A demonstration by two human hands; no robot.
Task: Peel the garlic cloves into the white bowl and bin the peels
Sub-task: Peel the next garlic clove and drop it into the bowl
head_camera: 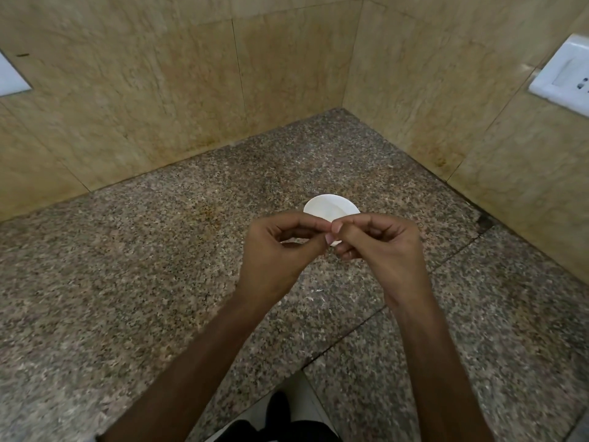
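Note:
A small white bowl (331,205) sits on the speckled granite counter (159,266), partly hidden behind my fingers. My left hand (280,250) and my right hand (382,247) meet just in front of it, a little above the counter. Their fingertips pinch a small pale garlic clove (334,242) between them; only a sliver of it shows. What lies inside the bowl is hidden. No bin is in view.
Beige marble wall tiles close the counter's corner at the back and right. A white wall socket (564,78) is at the upper right, a white plate (11,76) at the upper left. Tiny peel flakes (317,290) lie on the counter near my wrists. The counter edge and floor show below.

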